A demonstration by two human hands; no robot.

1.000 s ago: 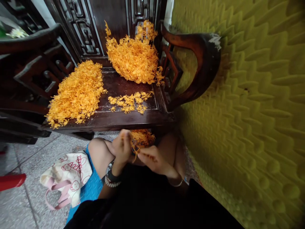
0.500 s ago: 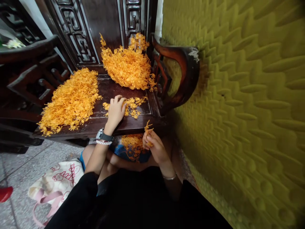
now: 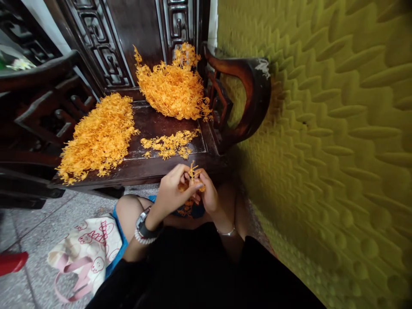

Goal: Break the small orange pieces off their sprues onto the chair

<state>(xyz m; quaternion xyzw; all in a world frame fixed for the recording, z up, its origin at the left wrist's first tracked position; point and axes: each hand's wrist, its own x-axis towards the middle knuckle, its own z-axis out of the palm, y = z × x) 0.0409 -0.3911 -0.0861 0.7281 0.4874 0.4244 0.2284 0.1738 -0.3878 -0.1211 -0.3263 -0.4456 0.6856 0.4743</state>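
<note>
A dark wooden chair with carved lattice work stands in a tiled room, its broad seat (image 3: 143, 115) facing the wearer, and a padded-looking olive-yellow wall (image 3: 322, 128) fills the view from one to four o'clock. Take the wearer's hands as the clock's centre. At ten o'clock, a long heap (image 3: 99, 133) of small, spidery orange pieces covers one side of the seat; between eleven and twelve, a taller mound (image 3: 175, 88) leans towards the backrest. At eleven, nearer, lies a thin scatter (image 3: 170, 143) close to the front edge, perhaps spread there so single pieces are within easy reach.

The hands meet just before that edge. The right hand (image 3: 209, 191) pinches an orange piece (image 3: 193, 170) with its prongs pointing upward, probably to leave them free for the other fingers. The left hand (image 3: 175, 184) curls narrowly beside it, thumb reaching across (whether it grips anything, I cannot tell). More orange pieces (image 3: 186, 209) show below, towards six o'clock, largely hidden by the hands. At eight o'clock, a cream bag (image 3: 93, 240) with pink straps rests on the speckled floor (image 3: 41, 223).
</note>
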